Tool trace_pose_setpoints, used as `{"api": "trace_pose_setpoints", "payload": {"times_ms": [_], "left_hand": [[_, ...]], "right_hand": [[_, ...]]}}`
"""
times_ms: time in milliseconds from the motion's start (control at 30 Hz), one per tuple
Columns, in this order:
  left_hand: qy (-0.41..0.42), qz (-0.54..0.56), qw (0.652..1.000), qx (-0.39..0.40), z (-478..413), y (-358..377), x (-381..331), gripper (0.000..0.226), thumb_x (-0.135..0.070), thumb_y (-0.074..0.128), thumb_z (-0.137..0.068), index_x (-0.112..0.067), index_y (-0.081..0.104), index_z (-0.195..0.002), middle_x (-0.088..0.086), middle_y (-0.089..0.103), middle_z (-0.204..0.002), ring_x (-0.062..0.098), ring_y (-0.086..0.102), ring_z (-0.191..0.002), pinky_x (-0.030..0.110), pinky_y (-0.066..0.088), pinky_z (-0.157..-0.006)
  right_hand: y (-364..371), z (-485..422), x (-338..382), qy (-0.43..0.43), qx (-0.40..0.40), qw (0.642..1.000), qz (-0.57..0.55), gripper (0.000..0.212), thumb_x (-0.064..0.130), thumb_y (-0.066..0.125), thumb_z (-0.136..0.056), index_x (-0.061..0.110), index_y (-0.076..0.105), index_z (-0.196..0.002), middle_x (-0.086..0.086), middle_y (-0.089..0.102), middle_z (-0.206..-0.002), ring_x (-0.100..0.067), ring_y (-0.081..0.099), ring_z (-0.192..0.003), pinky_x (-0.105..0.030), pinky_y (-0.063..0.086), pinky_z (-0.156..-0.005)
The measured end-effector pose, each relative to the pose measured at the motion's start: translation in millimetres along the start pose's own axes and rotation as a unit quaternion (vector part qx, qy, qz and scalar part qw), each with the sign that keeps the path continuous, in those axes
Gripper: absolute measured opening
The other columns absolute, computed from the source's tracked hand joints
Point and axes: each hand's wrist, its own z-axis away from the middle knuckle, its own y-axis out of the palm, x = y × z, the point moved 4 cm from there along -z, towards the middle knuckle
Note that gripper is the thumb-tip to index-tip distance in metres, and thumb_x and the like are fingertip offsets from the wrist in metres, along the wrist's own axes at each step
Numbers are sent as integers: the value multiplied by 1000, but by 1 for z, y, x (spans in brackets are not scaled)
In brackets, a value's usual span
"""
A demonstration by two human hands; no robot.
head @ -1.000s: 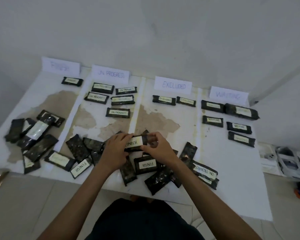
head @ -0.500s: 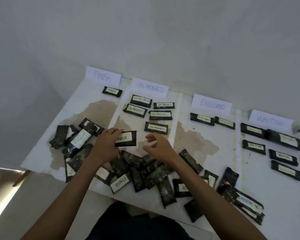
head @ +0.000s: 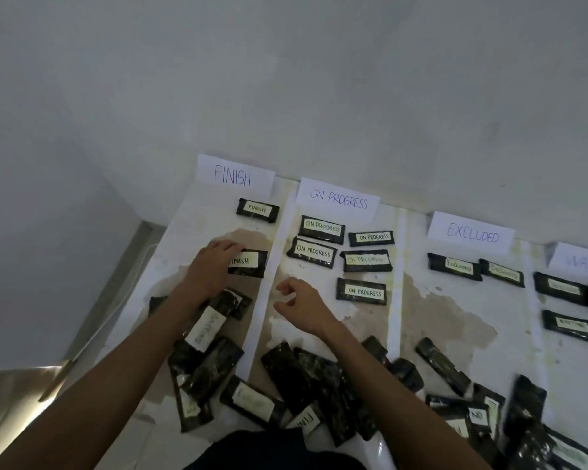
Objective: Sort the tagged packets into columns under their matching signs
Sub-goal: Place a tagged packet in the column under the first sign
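My left hand [head: 208, 266] grips the left end of a black packet tagged FINISH [head: 250, 263], which lies in the column under the FINISH sign [head: 233, 174], below another FINISH packet [head: 257, 209]. My right hand [head: 302, 305] hovers beside it with loosely curled fingers and holds nothing. Several ON PROGRESS packets [head: 321, 227] lie under the ON PROGRESS sign [head: 337, 198]. Two EXCLUDED packets [head: 455, 266] lie under the EXCLUDED sign [head: 472, 234]. A heap of unsorted black packets [head: 306, 378] covers the table's near edge.
The white table [head: 455, 320] is stained and split by pale strips into columns. A WAITING sign [head: 581, 261] and packets [head: 566, 325] sit at the far right edge. The wall rises right behind the signs. The floor drops off left of the table.
My left hand carried the FINISH packet away from the heap, up and left into the FINISH column. My right hand let go of it and trails behind. The camera turned left.
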Motion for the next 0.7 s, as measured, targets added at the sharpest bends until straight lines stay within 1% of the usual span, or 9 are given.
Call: {"api": "trace_pose_setpoints", "payload": {"times_ms": [100, 167, 300, 400, 500, 567, 600, 667, 700], "left_hand": [[18, -13, 1000, 14, -33, 7, 13, 60, 7, 57, -77, -8, 44, -133, 13, 46, -137, 33, 38, -126, 47, 38, -100], [31, -7, 999, 16, -55, 13, 19, 59, 10, 55, -77, -6, 45, -132, 14, 48, -135, 34, 39, -125, 47, 38, -100], [49, 5, 999, 18, -91, 26, 31, 60, 13, 57, -75, -4, 46, -131, 18, 50, -131, 37, 41, -123, 49, 38, -98], [49, 13, 999, 15, -108, 30, 37, 61, 13, 59, -73, -4, 47, -130, 18, 51, -131, 38, 42, -122, 52, 39, -97], [59, 27, 997, 36, -114, 37, 42, 62, 14, 61, -72, -3, 48, -130, 17, 50, -133, 36, 42, -123, 50, 38, -100], [66, 35, 996, 38, -113, 42, 47, 63, 16, 61, -71, -2, 49, -129, 17, 49, -133, 37, 42, -123, 51, 39, -99], [71, 35, 996, 35, -112, 44, 48, 63, 16, 61, -70, -1, 49, -129, 19, 50, -133, 38, 44, -122, 52, 41, -98], [75, 42, 996, 27, -105, 45, 50, 61, 16, 62, -69, -1, 51, -126, 21, 51, -131, 42, 47, -118, 55, 44, -93], [65, 51, 996, 21, -100, 42, 51, 60, 16, 61, -69, -1, 53, -125, 22, 51, -130, 42, 47, -117, 55, 43, -92]], "right_hand": [[4, -20, -1, 20, -2, 1000, -5, 32, 23, 61, -87, 15, 55, -117, -6, 55, -117, -21, 60, -85, -32, 50, -80], [5, -31, -4, 31, 0, 1000, -4, 32, 24, 61, -88, 15, 55, -118, -6, 55, -117, -21, 60, -85, -33, 50, -81], [9, -48, -13, 49, 7, 999, -6, 28, 21, 59, -88, 16, 55, -115, -5, 56, -117, -21, 60, -92, -36, 52, -83], [11, -56, -18, 59, 8, 998, -11, 27, 19, 58, -89, 17, 56, -115, -4, 57, -117, -20, 60, -97, -34, 52, -84], [15, -63, -17, 56, 9, 998, 1, 28, 16, 57, -87, 16, 57, -115, -4, 57, -115, -18, 58, -99, -29, 50, -83], [20, -67, -12, 31, 13, 999, 41, 33, 15, 59, -85, 15, 56, -117, -5, 55, -115, -20, 56, -103, -31, 49, -85], [23, -68, -7, 3, 18, 997, 71, 36, 16, 60, -84, 15, 56, -119, -6, 54, -117, -21, 55, -105, -33, 48, -87], [35, -68, 7, -91, 34, 987, 131, 42, 15, 64, -81, 14, 55, -123, -10, 52, -122, -26, 53, -105, -38, 48, -85], [44, -67, 16, -149, 49, 974, 161, 44, 12, 65, -80, 13, 55, -123, -13, 52, -123, -30, 53, -102, -40, 49, -82]]}}
